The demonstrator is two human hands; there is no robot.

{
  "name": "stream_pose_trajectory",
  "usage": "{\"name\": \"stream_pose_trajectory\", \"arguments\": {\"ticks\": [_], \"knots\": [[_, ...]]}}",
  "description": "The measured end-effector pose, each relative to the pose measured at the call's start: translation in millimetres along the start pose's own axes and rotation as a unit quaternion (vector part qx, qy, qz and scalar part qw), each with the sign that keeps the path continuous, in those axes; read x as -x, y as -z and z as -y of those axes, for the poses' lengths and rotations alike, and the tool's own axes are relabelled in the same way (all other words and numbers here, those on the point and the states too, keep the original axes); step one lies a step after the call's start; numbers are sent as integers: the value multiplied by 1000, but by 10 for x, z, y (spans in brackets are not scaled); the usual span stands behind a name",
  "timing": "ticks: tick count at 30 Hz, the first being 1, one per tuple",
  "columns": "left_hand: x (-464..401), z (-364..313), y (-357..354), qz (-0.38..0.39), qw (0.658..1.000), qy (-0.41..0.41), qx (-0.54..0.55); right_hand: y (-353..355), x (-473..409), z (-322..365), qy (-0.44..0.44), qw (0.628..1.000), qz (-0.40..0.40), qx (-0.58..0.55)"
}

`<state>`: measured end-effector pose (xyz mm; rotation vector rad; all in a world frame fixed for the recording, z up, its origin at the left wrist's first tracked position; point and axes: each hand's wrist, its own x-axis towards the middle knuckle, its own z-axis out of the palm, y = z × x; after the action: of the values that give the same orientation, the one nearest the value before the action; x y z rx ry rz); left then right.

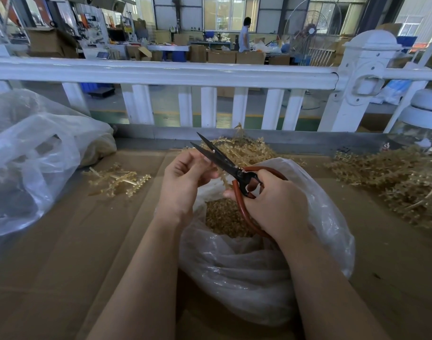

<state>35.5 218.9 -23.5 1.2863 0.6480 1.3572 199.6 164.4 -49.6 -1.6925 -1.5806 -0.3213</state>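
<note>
Clear plastic bag [247, 278] of cut beige bits lies on the cardboard [87, 241] beneath both hands. Right hand [274, 204] grips red-handled scissors [224, 163], blades parted. Left hand [185, 177] pinches a beige plastic sprig [224, 182] against them.

bright daylight from far windows [231, 14], dim foreground, wide-angle bending at edges
</note>
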Motion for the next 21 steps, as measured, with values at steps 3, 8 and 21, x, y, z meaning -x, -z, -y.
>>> {"name": "stream_pose_trajectory", "arguments": {"ticks": [3,8,21], "knots": [[2,17,-17,1,1000,-8,-21,5,6,11,-6,1000,-2,-7],[-7,20,-18,12,1000,-12,-24,13,4,22,-4,1000,-9,-20],[-7,16,-28,28,999,22,4,0,7,34,5,999,-12,-41]]}}
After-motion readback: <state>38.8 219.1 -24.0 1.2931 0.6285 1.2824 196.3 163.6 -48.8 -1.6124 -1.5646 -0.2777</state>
